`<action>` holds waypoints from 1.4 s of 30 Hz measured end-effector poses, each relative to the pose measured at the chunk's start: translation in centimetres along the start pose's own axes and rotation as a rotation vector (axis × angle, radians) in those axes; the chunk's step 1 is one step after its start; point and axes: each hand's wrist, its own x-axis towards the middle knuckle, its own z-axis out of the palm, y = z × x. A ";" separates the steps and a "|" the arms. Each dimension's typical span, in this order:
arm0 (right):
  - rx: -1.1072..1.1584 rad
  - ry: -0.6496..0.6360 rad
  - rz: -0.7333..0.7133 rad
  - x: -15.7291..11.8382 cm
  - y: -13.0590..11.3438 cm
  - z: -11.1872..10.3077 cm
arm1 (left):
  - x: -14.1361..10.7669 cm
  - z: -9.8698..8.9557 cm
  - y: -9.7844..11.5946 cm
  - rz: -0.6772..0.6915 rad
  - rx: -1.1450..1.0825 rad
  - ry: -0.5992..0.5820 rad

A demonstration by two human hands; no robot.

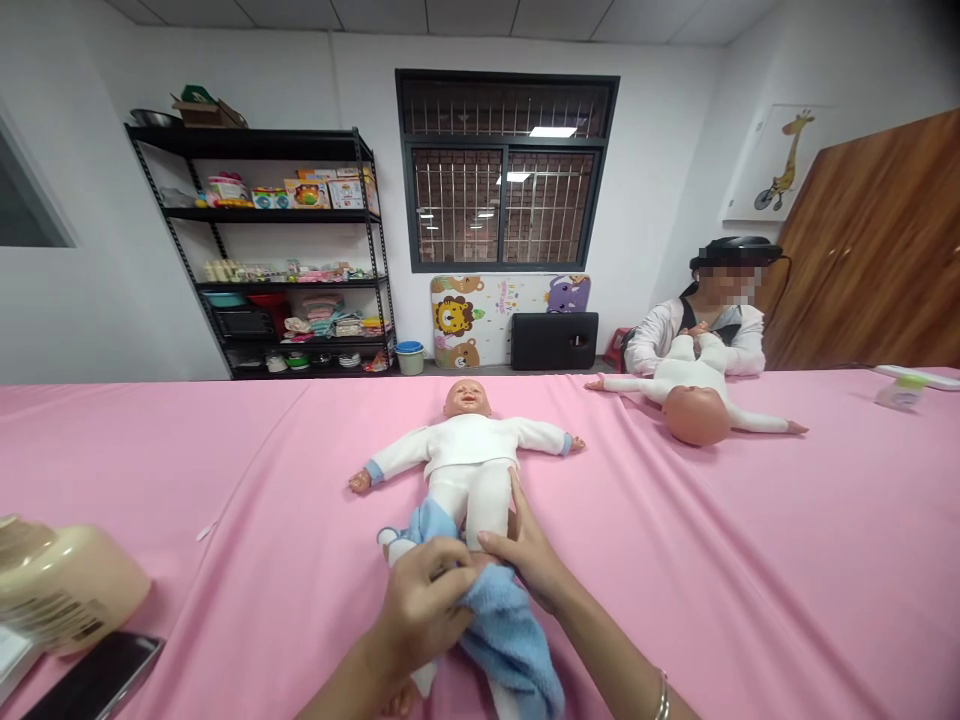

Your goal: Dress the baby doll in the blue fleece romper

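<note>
Left hand (424, 600) closed on a blue towel (504, 630), fingers bunched in the cloth, pressing it against the lower legs of a doll (466, 455). Right hand (529, 550) cupped narrow around the doll's leg, thumb up along the white trouser, fingertips touching the towel. Doll flat on its back at the middle of the pink counter (225, 480), head away, arms spread, dressed in white with blue cuffs. Towel draped from the knees down toward the near edge.

At the near left, a cream bottle (64, 590) on its side, with a dark phone (97, 680) just beside it. Far right, a second doll (694, 400) under another person's hands (697, 330). Behind, a black shelf (292, 250) with toys.
</note>
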 end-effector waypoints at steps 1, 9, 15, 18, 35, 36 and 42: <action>-0.007 -0.021 0.023 0.0 0.1 -0.1 | -0.1 0.1 -0.4 -0.076 -0.042 -0.030; -0.092 -0.045 0.041 0.5 0.6 -1.1 | 2.3 1.3 -3.2 -0.552 -0.161 -0.181; -0.079 -0.144 0.014 1.0 0.4 -2.1 | 5.5 3.9 -6.8 -0.550 -0.090 -0.251; -0.094 -0.228 -0.043 1.3 0.2 -2.7 | 5.6 5.0 -8.5 -0.612 -0.091 -0.307; -0.301 0.175 -0.129 3.0 3.0 -5.3 | 6.6 7.7 -8.6 -0.449 0.508 -0.760; -0.243 0.144 -0.102 2.9 2.7 -5.2 | 7.0 8.0 -8.7 -0.444 0.523 -0.755; -0.066 0.075 0.006 2.4 1.0 -4.3 | 8.2 10.4 -8.5 -0.374 0.607 -0.698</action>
